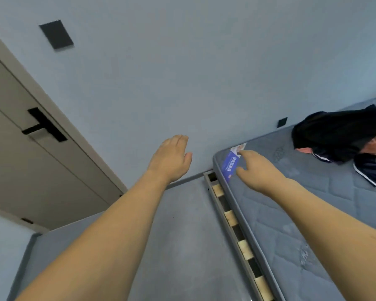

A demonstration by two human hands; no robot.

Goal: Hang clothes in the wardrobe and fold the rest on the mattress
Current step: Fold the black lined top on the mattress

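- Two bare hands out in front of me, both holding nothing: my left hand (172, 158) is raised before the blue-grey wall (204, 72), fingers straight and together, palm turned away.
- My right hand (257, 170) reaches over the near corner of the mattress (291, 224), fingers loosely spread, index finger stretched toward a blue printed label (231, 162) on that corner; I cannot tell whether the fingertip touches it.
- The clothes (343, 135) lie in a dark heap far along the mattress at the right edge, well apart from both hands: a black garment on top, something reddish under it, and a navy piece with white piping (371, 172) spilling toward me.
- Nothing lies between my right hand and that heap but bare quilted mattress.
- Along the mattress's near side the bed frame (232, 220) shows wooden slats with dark gaps between.
- Off to the left stands a beige door (30, 170) with a black lever handle (44, 126).
- A dark rectangular panel (56, 34) sits high on the wall, and a small black socket (282, 122) sits low on it, just beyond the mattress.
- Grey floor (182, 235) runs between door and bed, under my left forearm.
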